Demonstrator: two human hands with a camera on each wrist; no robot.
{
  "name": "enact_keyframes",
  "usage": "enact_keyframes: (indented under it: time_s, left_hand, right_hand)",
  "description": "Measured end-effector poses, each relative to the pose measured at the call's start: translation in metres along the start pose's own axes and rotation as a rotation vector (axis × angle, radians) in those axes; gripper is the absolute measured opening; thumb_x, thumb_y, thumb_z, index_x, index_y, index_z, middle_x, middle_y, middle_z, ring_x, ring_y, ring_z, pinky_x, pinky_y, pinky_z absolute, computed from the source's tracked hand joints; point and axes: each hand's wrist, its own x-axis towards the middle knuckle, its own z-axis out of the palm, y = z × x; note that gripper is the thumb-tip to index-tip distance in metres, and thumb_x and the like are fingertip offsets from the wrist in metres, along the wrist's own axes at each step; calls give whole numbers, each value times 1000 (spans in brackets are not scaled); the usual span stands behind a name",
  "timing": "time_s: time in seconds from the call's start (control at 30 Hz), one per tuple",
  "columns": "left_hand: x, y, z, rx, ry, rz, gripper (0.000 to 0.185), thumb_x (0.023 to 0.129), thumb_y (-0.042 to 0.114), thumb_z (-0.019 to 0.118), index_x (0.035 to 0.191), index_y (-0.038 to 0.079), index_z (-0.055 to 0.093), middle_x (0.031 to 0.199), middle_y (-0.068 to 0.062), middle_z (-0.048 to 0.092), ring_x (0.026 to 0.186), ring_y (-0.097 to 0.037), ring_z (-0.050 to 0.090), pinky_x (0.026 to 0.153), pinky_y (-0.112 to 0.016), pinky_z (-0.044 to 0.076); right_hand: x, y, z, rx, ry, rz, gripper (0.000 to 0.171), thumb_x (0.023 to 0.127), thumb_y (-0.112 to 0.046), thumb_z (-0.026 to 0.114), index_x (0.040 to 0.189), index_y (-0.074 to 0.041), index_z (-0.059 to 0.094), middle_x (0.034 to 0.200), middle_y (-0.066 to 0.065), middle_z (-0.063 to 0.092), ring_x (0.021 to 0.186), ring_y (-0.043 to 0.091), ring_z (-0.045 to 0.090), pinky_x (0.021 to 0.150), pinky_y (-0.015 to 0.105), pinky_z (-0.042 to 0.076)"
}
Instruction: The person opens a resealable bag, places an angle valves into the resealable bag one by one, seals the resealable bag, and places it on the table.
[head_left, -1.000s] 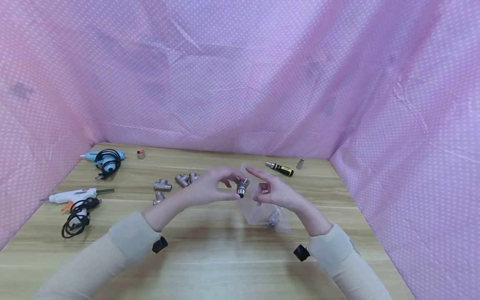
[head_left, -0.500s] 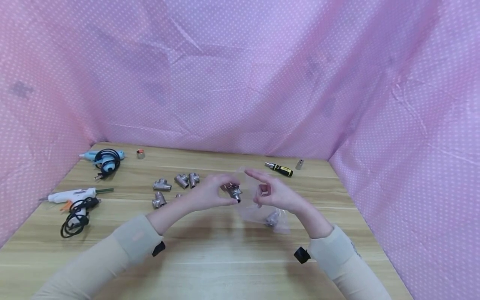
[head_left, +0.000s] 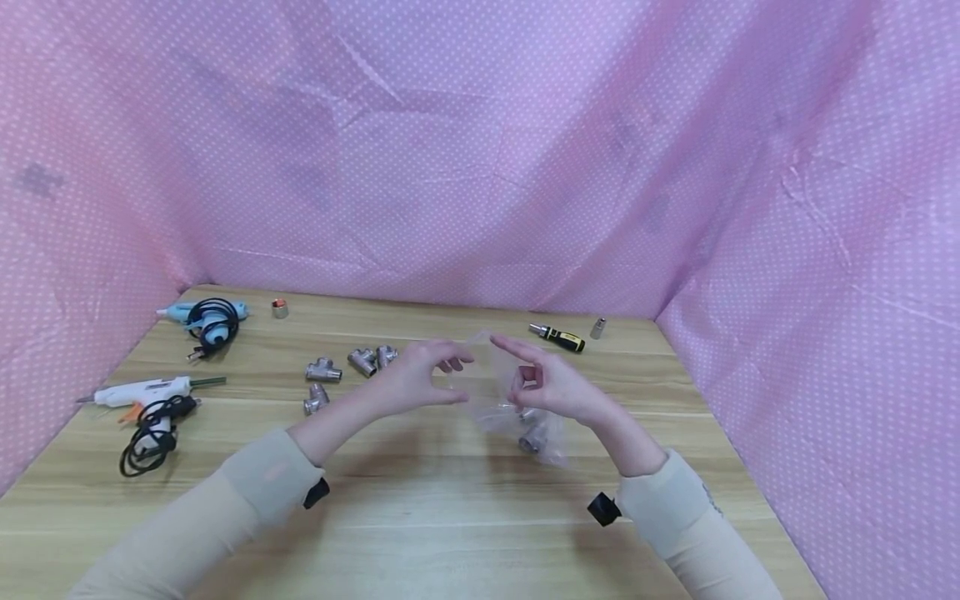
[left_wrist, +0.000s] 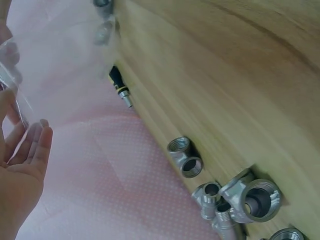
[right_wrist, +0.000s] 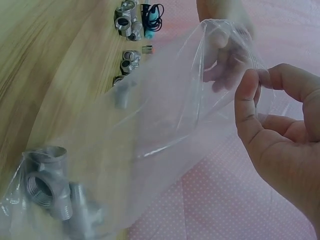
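Observation:
My right hand pinches the rim of a clear plastic bag between thumb and finger, its index finger stretched out in the head view. Inside the bag's lower end lie metal tee pipe fittings, one with its threaded opening facing the camera. My left hand is at the bag's mouth, thumb and fingers spread apart with nothing between them. Seen from the left wrist, its fingers are close to the bag's edge. Several loose tee fittings lie on the table beyond the left forearm.
A blue glue gun and a white glue gun with coiled black cords lie at left. Farther back are a small metal piece with red, a yellow-black screwdriver and another small metal piece. Pink dotted cloth surrounds the table.
The tee fitting held in my left hand has gone down into the bag, and the left fingers now hold nothing. The bag's filled end has shifted slightly left; my right hand has kept its pinch.

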Motion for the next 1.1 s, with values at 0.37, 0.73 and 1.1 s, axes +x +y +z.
enact_keyframes:
  time_s: [0.37, 0.73, 1.1]
  left_hand:
    - [-19, 2, -30, -32, 17, -19, 56, 75, 33, 80, 124, 18, 59, 127, 4, 59, 112, -16, 57, 96, -39, 49]
    - [-55, -41, -50, 53, -46, -117, 65, 74, 31, 80, 131, 16, 54, 133, -7, 53, 124, -30, 46, 102, -53, 40]
    - [-89, -90, -47, 235, -158, -173, 73, 65, 32, 84, 129, 11, 55, 132, -14, 54, 125, -40, 42, 104, -65, 28]
  right_hand:
    - [-1, 3, 0, 52, 7, -6, 80, 84, 7, 61, 150, -15, 23, 148, 7, 28, 75, 12, 58, 67, 35, 58]
    - [-1, 8, -1, 45, 13, -20, 82, 82, 8, 62, 151, -15, 23, 151, 12, 24, 74, 10, 58, 66, 40, 58]
    - [0, 9, -1, 21, 20, -8, 83, 82, 8, 63, 151, -16, 23, 154, 8, 21, 73, 12, 58, 64, 39, 57]
